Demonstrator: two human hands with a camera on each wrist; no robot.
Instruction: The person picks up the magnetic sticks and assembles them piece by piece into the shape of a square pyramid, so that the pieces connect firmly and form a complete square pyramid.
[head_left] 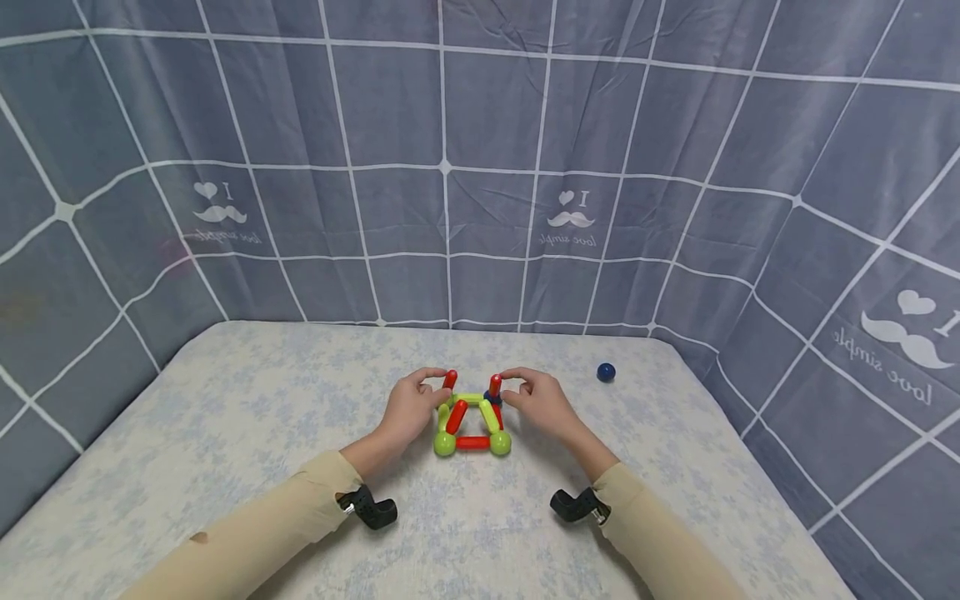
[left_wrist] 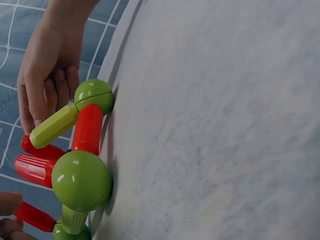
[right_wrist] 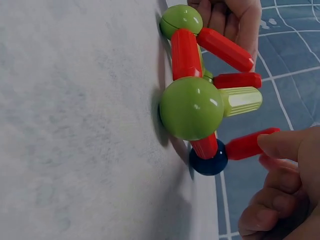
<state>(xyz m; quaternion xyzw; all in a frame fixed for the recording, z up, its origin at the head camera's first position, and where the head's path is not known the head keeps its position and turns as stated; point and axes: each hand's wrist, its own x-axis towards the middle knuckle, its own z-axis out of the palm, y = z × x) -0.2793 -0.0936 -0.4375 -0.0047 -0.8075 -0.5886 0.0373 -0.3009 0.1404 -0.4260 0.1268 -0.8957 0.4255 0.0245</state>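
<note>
A square frame of magnetic sticks and balls stands on the table, with a green ball [head_left: 445,443] at its front left and another green ball [right_wrist: 192,108] at its front right. A dark blue ball [right_wrist: 208,158] forms the back right corner. From each corner a stick rises, among them a yellow-green stick [head_left: 489,416] at the front right. My left hand [head_left: 408,408] pinches the red stick [left_wrist: 35,217] at the back left. Thumb and finger of my right hand [head_left: 545,403] pinch the red stick [right_wrist: 250,145] standing on the blue ball.
A loose dark blue ball [head_left: 606,372] lies at the back right of the table. The patterned tablecloth [head_left: 465,533] spreads beneath everything. A grey-blue checked curtain [head_left: 487,208] hangs behind the table and along both sides.
</note>
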